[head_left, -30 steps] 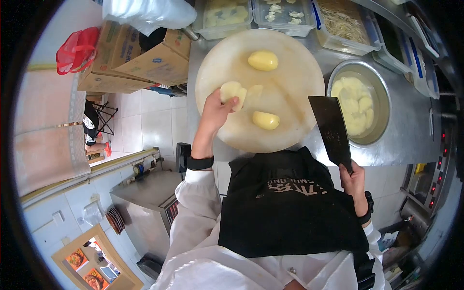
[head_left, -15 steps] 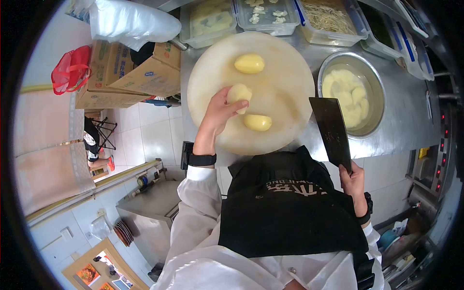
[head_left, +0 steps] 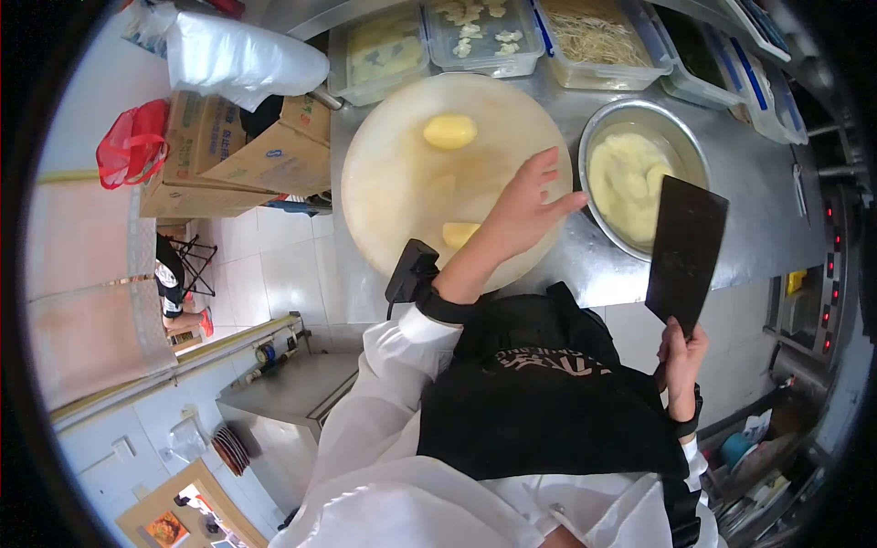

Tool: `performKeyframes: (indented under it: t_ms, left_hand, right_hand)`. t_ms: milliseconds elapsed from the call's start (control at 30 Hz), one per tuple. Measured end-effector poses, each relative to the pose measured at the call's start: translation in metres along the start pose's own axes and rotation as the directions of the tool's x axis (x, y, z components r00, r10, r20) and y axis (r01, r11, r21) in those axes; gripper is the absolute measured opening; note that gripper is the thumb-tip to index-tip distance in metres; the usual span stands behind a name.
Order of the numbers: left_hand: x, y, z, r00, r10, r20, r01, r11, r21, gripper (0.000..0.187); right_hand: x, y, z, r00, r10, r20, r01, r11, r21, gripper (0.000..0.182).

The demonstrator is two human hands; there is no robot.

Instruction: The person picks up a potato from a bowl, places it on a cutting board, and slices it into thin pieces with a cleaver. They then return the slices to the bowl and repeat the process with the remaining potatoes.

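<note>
My left hand (head_left: 530,205) is over the right part of the round cutting board (head_left: 384,164), fingers apart and nothing in it, its fingertips close to the rim of a metal bowl (head_left: 703,160). Peeled potatoes (head_left: 626,183) lie in water in that bowl. One peeled potato (head_left: 449,131) rests near the top of the board. Another potato (head_left: 459,234) sits lower down, partly hidden behind my left forearm. In my right hand (head_left: 681,352) is the handle of a cleaver (head_left: 687,251), its wide dark blade upright just right of and below the bowl.
Clear tubs (head_left: 603,46) of food line the back of the steel counter (head_left: 767,210). Cardboard boxes (head_left: 292,151), a plastic roll (head_left: 247,59) and a red bag (head_left: 134,142) are at the left. A person's leg (head_left: 187,320) shows beyond the boxes.
My left hand has moved right from the board's middle toward the bowl, and the potato it held is out of it. The cleaver has shifted right and turned its blade.
</note>
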State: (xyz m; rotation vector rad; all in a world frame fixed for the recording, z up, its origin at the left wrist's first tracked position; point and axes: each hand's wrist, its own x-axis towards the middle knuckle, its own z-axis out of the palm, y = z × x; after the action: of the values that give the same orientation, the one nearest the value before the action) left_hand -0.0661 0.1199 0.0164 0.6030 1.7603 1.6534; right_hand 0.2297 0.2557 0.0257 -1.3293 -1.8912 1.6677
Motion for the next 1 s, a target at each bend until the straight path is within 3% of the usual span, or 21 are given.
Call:
performKeyframes:
  t_ms: [33, 100, 167, 233, 433, 467, 533, 667, 700, 800, 867, 933, 1000]
  left_hand:
    - [0.002, 0.001, 0.002, 0.993, 0.099, -0.068, -0.089, 0.987, 0.131, 0.042]
    - [-0.004, -0.027, -0.039, 0.967, 0.197, -0.162, -0.113, 0.901, 0.419, 0.038]
    - [-0.016, -0.044, -0.085, 0.912, 0.269, -0.308, 0.026, 0.713, 0.700, 0.033]
    - [-0.026, -0.051, -0.104, 0.890, 0.157, -0.428, 0.251, 0.615, 0.748, 0.029]
    - [-0.020, -0.057, -0.107, 0.905, 0.237, -0.354, 0.170, 0.560, 0.810, 0.021]
    - [-0.018, -0.056, -0.108, 0.894, 0.260, -0.365, 0.168, 0.562, 0.810, 0.021]
    - [-0.015, -0.051, -0.109, 0.938, -0.047, -0.344, 0.298, 0.618, 0.727, 0.018]
    - [-0.028, -0.068, -0.117, 0.963, 0.061, -0.263, 0.163, 0.648, 0.744, 0.024]
    - [-0.030, -0.058, -0.124, 0.984, 0.000, -0.179, 0.133, 0.667, 0.733, 0.030]
    - [-0.005, -0.018, -0.153, 0.985, -0.078, -0.157, 0.162, 0.746, 0.646, 0.030]
    - [0.035, 0.005, -0.176, 0.936, 0.010, -0.353, 0.097, 0.953, 0.286, 0.031]
    - [0.079, 0.015, -0.195, 0.833, 0.240, -0.498, -0.162, 0.967, 0.194, 0.033]
    - [0.087, 0.013, -0.194, 0.854, 0.182, -0.488, -0.087, 0.974, 0.211, 0.036]
  right_hand:
    - [0.000, -0.002, -0.004, 1.000, -0.002, -0.019, 0.002, 1.000, -0.003, 0.017]
    - [0.001, 0.001, -0.011, 0.999, -0.015, -0.039, 0.015, 1.000, 0.007, 0.017]
    - [0.001, 0.008, -0.017, 0.998, -0.012, -0.066, 0.013, 1.000, 0.013, 0.019]
    - [-0.002, 0.011, -0.016, 0.998, 0.009, -0.063, -0.009, 1.000, 0.012, 0.020]
    - [-0.001, 0.018, -0.004, 0.999, 0.054, 0.003, -0.054, 0.997, 0.058, 0.021]
    - [0.000, 0.017, -0.002, 0.998, 0.048, 0.028, -0.050, 0.997, 0.061, 0.021]
    - [0.003, 0.015, 0.003, 0.996, 0.079, 0.047, -0.080, 0.997, 0.022, 0.019]
    - [0.005, 0.005, 0.009, 0.992, 0.069, 0.103, -0.075, 0.996, 0.054, 0.016]
    - [0.004, 0.002, 0.011, 0.994, 0.049, 0.098, -0.056, 0.996, 0.066, 0.017]
    - [0.006, 0.003, 0.012, 0.993, 0.052, 0.110, -0.058, 0.997, 0.050, 0.018]
    - [0.008, 0.005, 0.015, 0.994, 0.036, 0.103, -0.042, 0.997, 0.057, 0.020]
    - [0.002, 0.006, 0.015, 0.996, 0.002, 0.090, -0.010, 0.996, 0.088, 0.020]
    - [-0.005, 0.002, 0.017, 0.996, 0.040, 0.076, -0.044, 0.997, 0.057, 0.020]
